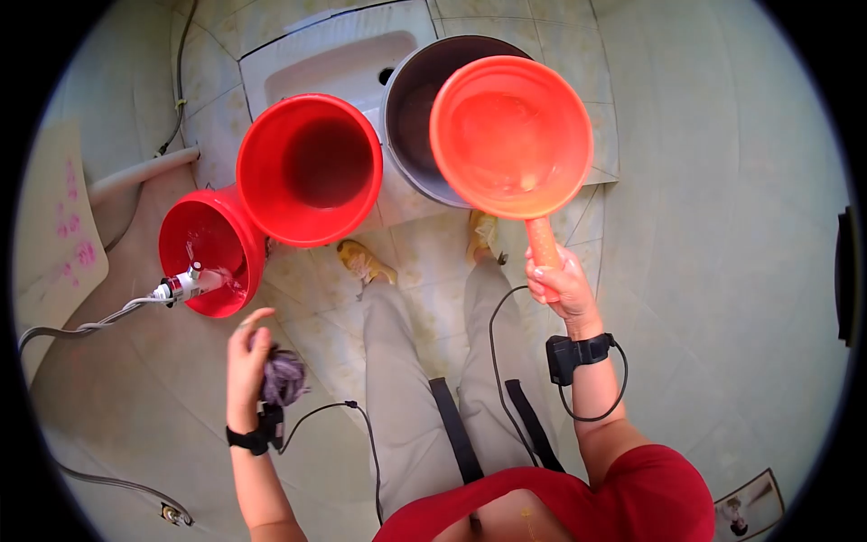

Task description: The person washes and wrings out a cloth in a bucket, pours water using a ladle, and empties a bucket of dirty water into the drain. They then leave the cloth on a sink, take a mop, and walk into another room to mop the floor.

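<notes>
My right hand [558, 287] is wrapped round the handle of an orange plastic dipper [497, 117], which holds some clear liquid. The dipper is above the right side of a large grey tub [414, 135] and hides part of it. My left hand [246, 366] is raised, its fingers apart and slightly bent. Beside its thumb and wrist is a stringy purple-grey bundle [285, 378]; I cannot tell whether the hand touches it. Ahead of that hand, a white tap [185, 285] runs water into a red bucket [194, 221]. A second red bucket [262, 212] contains dark liquid.
Behind the buckets is a white squat basin [343, 59] with a drain hole. A white pipe [144, 173] and a grey hose [90, 325] run along the left. Thin black cables [316, 411] hang from the wrist straps. My yellow shoes [366, 262] stand on the tiled floor [415, 253].
</notes>
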`<state>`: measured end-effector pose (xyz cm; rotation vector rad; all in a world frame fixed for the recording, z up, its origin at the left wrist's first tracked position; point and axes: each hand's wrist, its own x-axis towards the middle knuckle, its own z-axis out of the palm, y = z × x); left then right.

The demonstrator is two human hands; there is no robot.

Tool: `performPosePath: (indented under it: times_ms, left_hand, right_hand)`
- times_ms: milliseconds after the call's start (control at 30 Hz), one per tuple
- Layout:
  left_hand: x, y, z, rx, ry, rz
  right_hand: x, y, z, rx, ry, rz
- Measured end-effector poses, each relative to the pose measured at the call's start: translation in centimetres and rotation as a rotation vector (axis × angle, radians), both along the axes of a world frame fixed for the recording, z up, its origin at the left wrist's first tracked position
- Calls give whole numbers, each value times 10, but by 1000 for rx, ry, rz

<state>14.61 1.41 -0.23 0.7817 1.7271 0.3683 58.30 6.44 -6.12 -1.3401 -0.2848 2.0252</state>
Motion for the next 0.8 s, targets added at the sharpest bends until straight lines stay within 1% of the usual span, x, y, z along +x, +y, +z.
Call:
performPosePath:
  times_ms: [33,67,100,133,167,200,267,300,333,400,433,467,500,533,567,600,667,700,733,767,800]
  left_hand:
    - [33,7,-10,-14,-112,-121]
    - [67,13,-19,35,-265,-236]
    - [100,20,-30,50,-410,-229]
    - [125,30,-37,-2,-509,-274]
    - [150,31,-50,71,-531,-304]
    - [170,20,-61,62,-613,-305]
    - [192,26,-74,29,-761,-143]
    - [190,27,-73,-47,-797,-65]
    - [184,28,-70,-122,-829,16]
    - [181,32,-64,-117,-800,-12]
    - [186,23,-65,-257,-890,33]
    - [183,25,-60,-406,-984,85]
    - [181,29,-54,-435,-916,99]
    - [181,28,-57,-435,-914,95]
    - [181,25,-57,-420,-866,144]
    - [182,23,-57,-407,-815,194]
    - [180,12,-67,-376,-844,235]
    - [178,5,-77,-358,-881,280]
    - [176,2,-83,-335,-916,325]
    - [180,3,-85,-258,-855,327]
    - [177,3,-87,-247,-857,332]
  right_hand:
    - [-5,-5,-1,28,-19,86]
    - [-11,-13,0,60,-41,166]
    - [-20,-17,3,33,-11,204]
    - [-30,-21,7,5,17,243]
    - [-40,-24,11,-14,83,261]
    - [-47,-39,13,-19,139,282]
    - [-62,-31,14,-22,190,364]
    - [-64,-20,19,3,163,423]
    - [-68,-16,17,-3,160,425]
    - [-79,-8,11,140,-29,752]
    - [-73,-15,6,145,27,790]
    - [-79,-14,4,144,30,788]
    - [-84,-13,1,180,34,814]
    - [-87,-12,-6,220,39,839]
    - [-90,-12,-6,251,17,787]
    - [-87,-11,-7,248,15,790]
    - [-87,-12,-12,709,-178,742]
    - [-88,-18,-23,648,-105,696]
    - [-87,-21,-29,654,-107,702]
    - [-86,-22,-35,309,-108,624]
    - [-79,-24,-44,-35,-107,535]
